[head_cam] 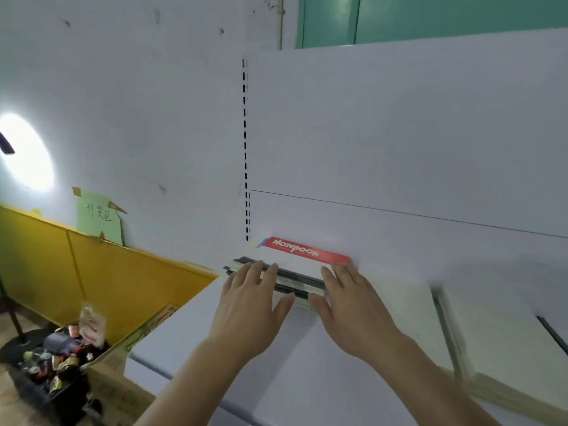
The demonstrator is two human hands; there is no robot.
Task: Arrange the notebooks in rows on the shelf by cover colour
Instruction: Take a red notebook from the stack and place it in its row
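A stack of notebooks (296,273) with black spines lies at the back left corner of the white shelf (196,327). The top one has a white cover with a red "Notebook" band (307,253) along its far edge. My left hand (250,305) rests flat with fingers spread on the stack's near left side. On the stack's right end my right hand (353,305) lies the same way, fingertips touching the red band. Neither hand grips anything. More pale notebooks (498,336) lie blurred on the shelf at the right.
The shelf's white back panel (399,149) rises behind the stack, with a slotted upright (245,149) at its left edge. Left of the shelf stand a yellow partition (92,265), a cardboard box (147,327) and a black bin of rubbish (58,367) on the floor.
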